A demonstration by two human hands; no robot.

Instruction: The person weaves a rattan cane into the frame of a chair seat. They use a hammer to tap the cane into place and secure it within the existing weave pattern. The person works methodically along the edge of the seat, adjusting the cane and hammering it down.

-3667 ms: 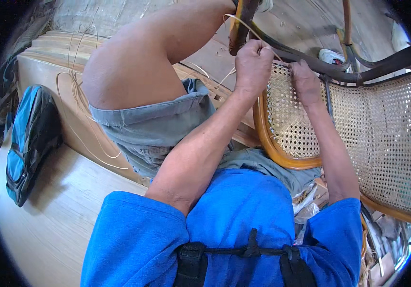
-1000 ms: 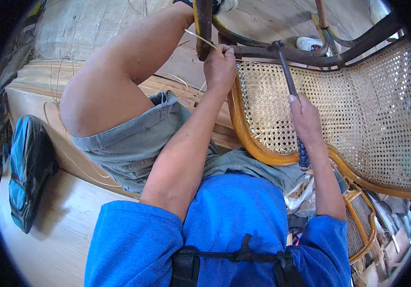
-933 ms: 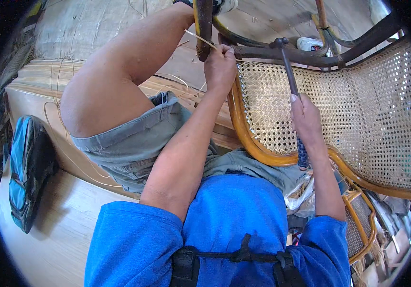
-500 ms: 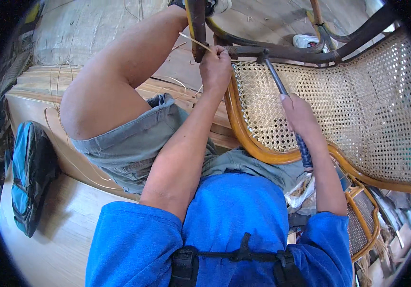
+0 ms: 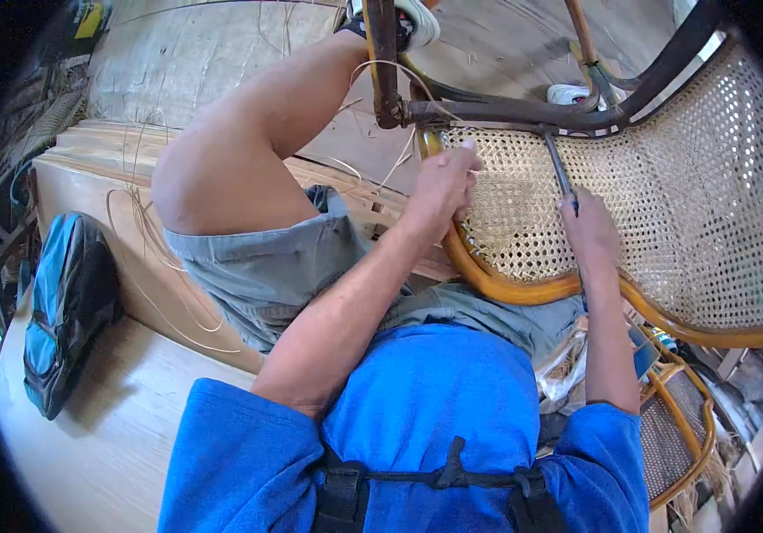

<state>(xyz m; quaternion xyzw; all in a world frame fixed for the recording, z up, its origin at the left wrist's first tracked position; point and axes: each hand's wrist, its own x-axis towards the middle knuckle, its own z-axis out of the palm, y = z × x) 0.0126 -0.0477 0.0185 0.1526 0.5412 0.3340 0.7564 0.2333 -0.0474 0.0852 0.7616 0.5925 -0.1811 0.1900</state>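
One hammer in right fingers; left fingers over cane seat

On my monitor the seat panel reads as pale straw, a lattice dotted with small holes, edged by a glossy honey-orange rim. The chair back repeats that perforated straw weave. I pick out dark brown bars, a grey hammer, a bright blue shirt, black straps, grey-green shorts and a teal-and-black bag.
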